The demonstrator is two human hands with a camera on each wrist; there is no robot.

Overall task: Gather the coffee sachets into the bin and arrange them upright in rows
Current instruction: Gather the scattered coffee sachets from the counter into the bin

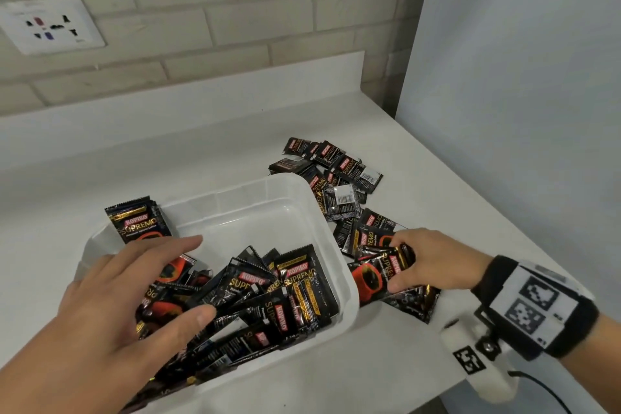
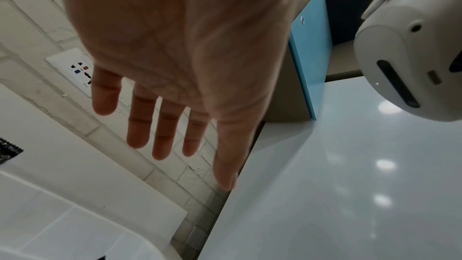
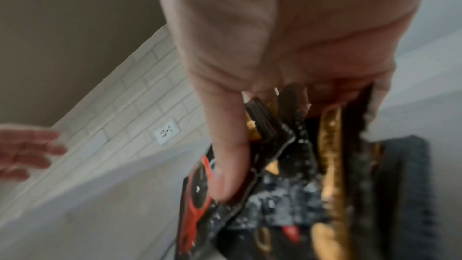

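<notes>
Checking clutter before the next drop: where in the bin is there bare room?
The bin floor is bare at its far half, between the far wall and the leaning sachets. The near half is crowded, under the left hand.

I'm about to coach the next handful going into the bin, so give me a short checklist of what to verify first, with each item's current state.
1. Right hand has a firm hold on its bunch of sachets: ok, thumb and fingers are curled round them.
2. Left hand is free to receive or steady: ok, fingers straight, holding nothing.
3. Bin has room: ok, its far half is bare.
4. Sachets in the bin stand upright in rows: not ok, they lean in a jumble.
5. All sachets gathered: not ok, a loose pile still lies on the counter beside the bin.
6. Count in the held bunch: cannot tell.
</notes>
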